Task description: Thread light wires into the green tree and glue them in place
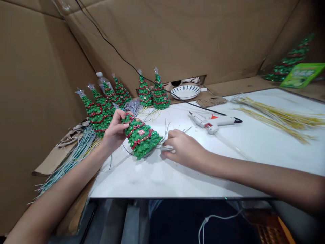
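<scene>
My left hand point(115, 130) is closed around the upper part of a small green Christmas tree point(141, 137) trimmed with red garland and a little pink tag. The tree tilts, its top to the upper left and its base toward my right hand point(186, 149). Thin wires stick out near that base. My right hand is closed beside them, thumb and fingers bent in. Between its fingers is something thin and greyish, too small to name. A dark thin tip shows just beyond the knuckles.
A white glue gun point(212, 122) lies right of centre, its black cord running up left. Behind stand several finished trees point(160, 93), a striped dish point(186, 92) and a plastic bottle point(103, 81). Yellow wires point(281, 115) lie right, teal wires point(73, 159) left. Cardboard walls point(162, 37) enclose the table.
</scene>
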Demonstrator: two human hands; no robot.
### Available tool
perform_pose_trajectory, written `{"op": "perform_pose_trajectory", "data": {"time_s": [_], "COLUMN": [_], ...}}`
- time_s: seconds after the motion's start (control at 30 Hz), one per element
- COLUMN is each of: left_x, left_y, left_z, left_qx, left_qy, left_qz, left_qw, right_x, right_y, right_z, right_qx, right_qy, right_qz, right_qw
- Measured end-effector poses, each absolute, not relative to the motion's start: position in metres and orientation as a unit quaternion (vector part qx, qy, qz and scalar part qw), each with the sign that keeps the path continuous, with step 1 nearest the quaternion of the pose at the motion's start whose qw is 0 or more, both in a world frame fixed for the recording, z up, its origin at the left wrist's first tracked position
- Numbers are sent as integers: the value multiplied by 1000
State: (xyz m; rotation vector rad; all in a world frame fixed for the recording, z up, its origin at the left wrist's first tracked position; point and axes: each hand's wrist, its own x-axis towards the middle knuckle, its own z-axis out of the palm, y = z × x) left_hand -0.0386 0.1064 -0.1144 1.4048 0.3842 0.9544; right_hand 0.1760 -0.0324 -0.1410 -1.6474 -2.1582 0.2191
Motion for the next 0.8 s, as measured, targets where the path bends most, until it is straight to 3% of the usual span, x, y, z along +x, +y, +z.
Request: {"op": "perform_pose_trajectory", "data": {"time_s": [0.43,0.8], "left_x": [-34,-36], "left_y": [96,97], "left_z": [-109,-111], "left_qx": [600,616], "left_qy": [180,165], "left_qz": [415,402], "left_qw": [660,657], "right_x": [167,168], "right_y": [-20,-17], "right_z": [-166,-168], "right_qx": [-536,-516], "right_qy": [-784,-787], "right_qz": [143,178], "right_qw": [280,286]}}
